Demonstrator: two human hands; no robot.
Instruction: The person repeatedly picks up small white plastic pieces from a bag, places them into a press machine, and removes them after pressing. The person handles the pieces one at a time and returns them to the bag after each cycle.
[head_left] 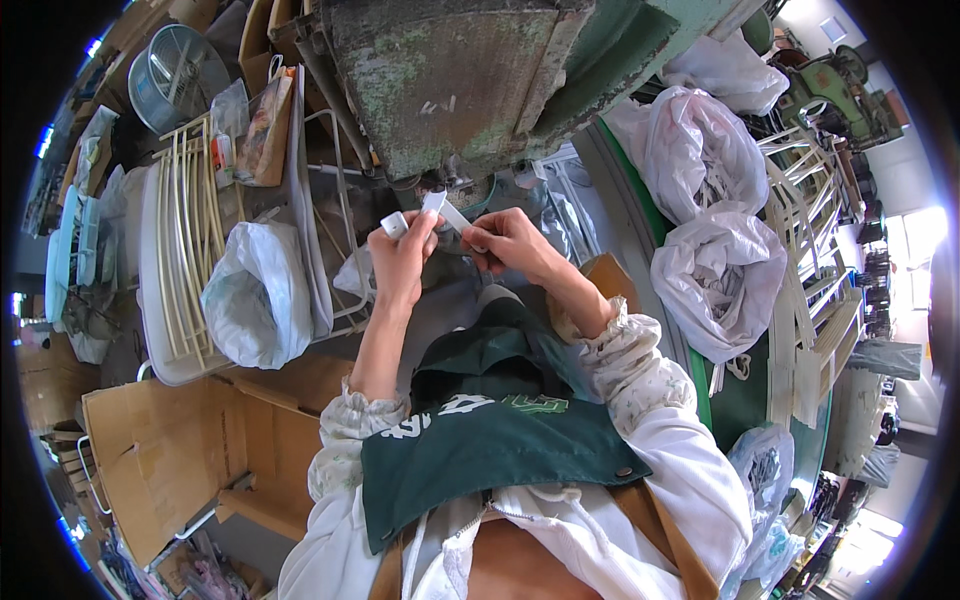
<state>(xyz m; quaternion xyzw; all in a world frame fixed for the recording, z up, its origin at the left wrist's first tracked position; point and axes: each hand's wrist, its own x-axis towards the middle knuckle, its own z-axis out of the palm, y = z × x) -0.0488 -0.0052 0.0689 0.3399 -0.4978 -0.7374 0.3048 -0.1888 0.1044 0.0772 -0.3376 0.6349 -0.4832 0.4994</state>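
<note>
My left hand [403,262] is raised in front of me and grips small white plastic pieces [396,224], one sticking up above the fingers. My right hand [508,243] is just to its right, fingers pinched on a thin white strip [450,213] that reaches over to the left hand. Both hands work close together below a big green, worn metal machine [470,70]. I wear a dark green apron [490,440] and light sleeves.
A white tray [155,300] at left carries long pale strips and a white plastic bag [258,295]. Cardboard boxes [160,450] sit lower left. White bags [715,270] filled with parts and stacked pale frames [815,290] line the right. A metal bucket [178,65] stands upper left.
</note>
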